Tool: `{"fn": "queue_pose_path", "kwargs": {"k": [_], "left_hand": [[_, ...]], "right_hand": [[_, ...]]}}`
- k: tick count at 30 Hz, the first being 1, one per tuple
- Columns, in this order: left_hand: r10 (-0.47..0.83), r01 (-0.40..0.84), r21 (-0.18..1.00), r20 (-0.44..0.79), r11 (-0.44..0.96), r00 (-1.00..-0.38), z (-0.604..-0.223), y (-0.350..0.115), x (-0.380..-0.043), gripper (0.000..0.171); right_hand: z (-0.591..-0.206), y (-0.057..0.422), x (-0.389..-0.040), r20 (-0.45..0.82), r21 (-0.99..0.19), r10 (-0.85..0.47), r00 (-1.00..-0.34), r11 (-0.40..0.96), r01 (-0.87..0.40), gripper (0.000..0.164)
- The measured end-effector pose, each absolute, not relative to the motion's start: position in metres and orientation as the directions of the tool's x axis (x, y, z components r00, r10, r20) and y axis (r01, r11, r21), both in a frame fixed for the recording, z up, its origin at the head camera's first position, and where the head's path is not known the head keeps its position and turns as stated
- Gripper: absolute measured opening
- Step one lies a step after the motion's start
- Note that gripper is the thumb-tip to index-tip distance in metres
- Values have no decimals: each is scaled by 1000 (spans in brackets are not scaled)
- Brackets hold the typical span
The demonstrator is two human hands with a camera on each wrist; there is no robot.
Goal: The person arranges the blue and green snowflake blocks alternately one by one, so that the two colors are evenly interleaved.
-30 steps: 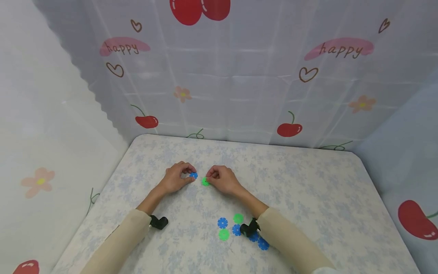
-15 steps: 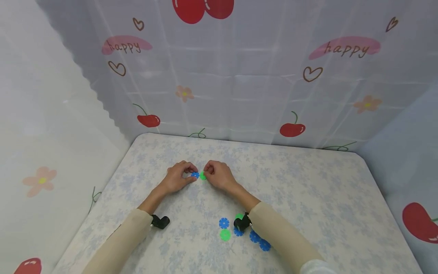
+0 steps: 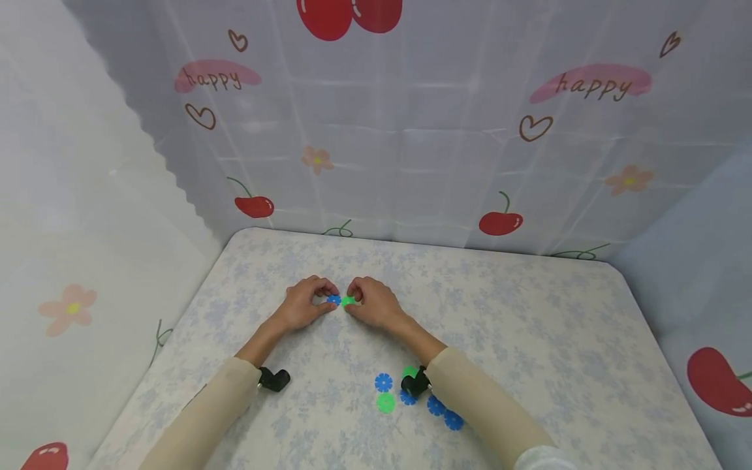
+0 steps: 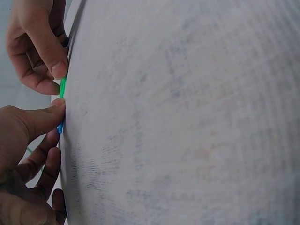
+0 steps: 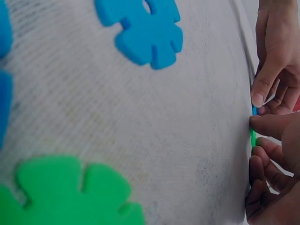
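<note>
Between thumb and fingers, my left hand (image 3: 302,305) pinches a blue notched disc (image 3: 333,300) that lies on the table. My right hand (image 3: 376,304) holds a green notched disc (image 3: 348,301) by its edges, right beside the blue one. The two discs sit edge to edge, both flat on the cloth; whether their slots interlock I cannot tell. Seen from the left wrist, the green disc (image 4: 63,87) and the blue disc (image 4: 60,127) show only as thin rims between the fingertips. The right wrist view has the green disc (image 5: 253,137) partly covered by fingers.
Nearer me lie loose discs: a blue one (image 3: 384,382), a green one (image 3: 385,403), and several more by my right forearm, such as a blue disc (image 3: 453,420). The wrist camera (image 3: 414,382) partly hides some. A patterned curtain (image 3: 399,163) stands behind the table (image 3: 529,313).
My right hand has brought the green disc left and slightly away from me, up against the blue disc. Its fingers have spread from one edge to around the disc. My left hand stays nearly still.
</note>
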State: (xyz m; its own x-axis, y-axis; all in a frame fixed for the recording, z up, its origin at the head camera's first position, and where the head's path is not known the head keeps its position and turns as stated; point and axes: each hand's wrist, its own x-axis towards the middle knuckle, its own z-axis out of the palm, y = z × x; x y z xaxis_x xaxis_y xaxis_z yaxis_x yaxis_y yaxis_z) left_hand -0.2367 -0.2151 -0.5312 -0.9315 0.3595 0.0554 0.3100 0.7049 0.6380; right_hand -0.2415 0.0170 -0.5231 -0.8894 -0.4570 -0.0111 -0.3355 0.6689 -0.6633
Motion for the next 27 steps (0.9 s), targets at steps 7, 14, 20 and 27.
{"fn": "queue_pose_path", "kwargs": {"k": [7, 14, 20, 27], "left_hand": [[373, 317, 640, 51, 700, -926, -527, -214, -236, 20], [372, 322, 646, 62, 692, -926, -528, -214, -236, 20], [384, 337, 647, 73, 685, -921, -528, -213, -236, 21], [400, 347, 617, 56, 706, -915, -525, -212, -235, 22]], "right_hand": [[-522, 16, -240, -10, -655, -451, -893, 677, -335, 24], [-522, 16, -239, -3, -664, -451, -893, 668, -335, 23], [-523, 16, -237, 5, -661, -444, -896, 671, -336, 24], [-521, 17, -237, 5, -656, -453, -891, 671, -345, 27]]}}
